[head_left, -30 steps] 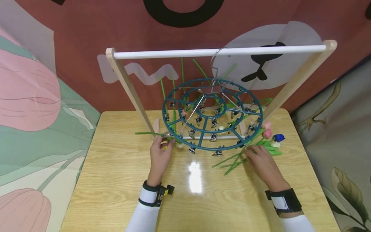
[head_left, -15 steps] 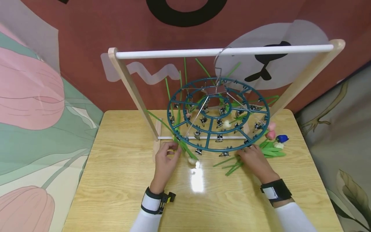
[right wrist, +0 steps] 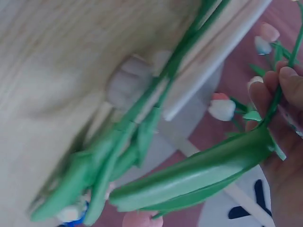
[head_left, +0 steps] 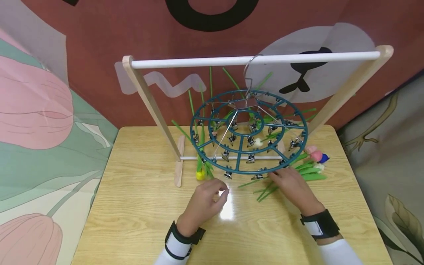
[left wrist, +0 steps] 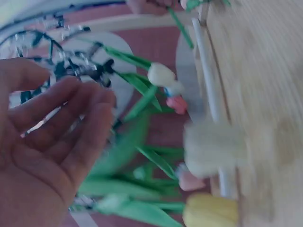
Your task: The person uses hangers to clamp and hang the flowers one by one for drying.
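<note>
My left hand (head_left: 207,200) is below the front left of the round teal clip hanger (head_left: 245,172), fingers loosely bent and holding nothing. In the left wrist view, a blurred white tulip (left wrist: 215,146) and a yellow tulip (left wrist: 210,210) hang heads down beyond that hand. My right hand (head_left: 296,187) is at the hanger's front right, over a bunch of artificial tulips on the table. Its thumb and fingers pinch the green stem of a pink tulip (right wrist: 142,220), as the right wrist view shows. Several metal clips (head_left: 250,159) dangle from the hanger.
A wooden stand (head_left: 150,101) with a white top bar (head_left: 198,62) carries the hanger by its hook. Loose tulip stems (head_left: 268,192) lie on the wooden table (head_left: 132,206). A printed cloth (head_left: 99,92) stands close behind.
My left hand has let go of the white tulip at the hanger's left and drawn back toward me and rightward. The pink tulip heads at the right have shifted slightly as my right hand pinches a stem.
</note>
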`<state>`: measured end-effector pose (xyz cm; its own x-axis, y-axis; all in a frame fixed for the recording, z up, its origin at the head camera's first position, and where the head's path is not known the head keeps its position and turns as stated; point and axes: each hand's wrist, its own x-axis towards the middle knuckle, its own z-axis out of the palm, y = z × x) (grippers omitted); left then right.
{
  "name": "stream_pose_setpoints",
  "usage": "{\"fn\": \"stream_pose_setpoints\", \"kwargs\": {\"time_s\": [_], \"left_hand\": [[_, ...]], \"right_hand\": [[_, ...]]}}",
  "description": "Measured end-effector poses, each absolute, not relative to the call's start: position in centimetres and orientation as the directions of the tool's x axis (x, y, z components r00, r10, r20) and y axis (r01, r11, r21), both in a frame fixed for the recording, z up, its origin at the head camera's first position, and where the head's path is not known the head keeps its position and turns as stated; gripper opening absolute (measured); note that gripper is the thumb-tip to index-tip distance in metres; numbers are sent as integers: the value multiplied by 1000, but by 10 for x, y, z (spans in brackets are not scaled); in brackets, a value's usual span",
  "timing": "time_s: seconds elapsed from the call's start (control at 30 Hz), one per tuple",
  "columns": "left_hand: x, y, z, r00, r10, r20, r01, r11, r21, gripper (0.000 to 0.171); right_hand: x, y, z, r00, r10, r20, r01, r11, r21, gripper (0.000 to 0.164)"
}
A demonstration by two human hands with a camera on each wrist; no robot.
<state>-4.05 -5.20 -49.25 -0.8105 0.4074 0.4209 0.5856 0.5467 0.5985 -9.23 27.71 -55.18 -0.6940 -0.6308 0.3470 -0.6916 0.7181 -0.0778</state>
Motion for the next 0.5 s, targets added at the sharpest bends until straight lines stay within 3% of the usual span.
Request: {"fn": "stream_pose_setpoints", "kwargs": {"time_s": [0.2, 0.37, 0.5], "left_hand": [[-40, -27, -489, -786, 538, 305, 618, 660, 428, 31], [-43, -10, -495, -772, 579, 262, 635, 722, 273, 28], [-43, -6, -497, -783, 573, 240, 619, 755, 215, 28]], "right_hand": [[-77, 258, -528, -637, -660, 399, -734, 677, -52, 33], [-67, 238, -518, -604, -680, 417, -758, 651, -37, 32], [-63, 229, -515, -608, -677, 414, -756, 653, -43, 33]]}}
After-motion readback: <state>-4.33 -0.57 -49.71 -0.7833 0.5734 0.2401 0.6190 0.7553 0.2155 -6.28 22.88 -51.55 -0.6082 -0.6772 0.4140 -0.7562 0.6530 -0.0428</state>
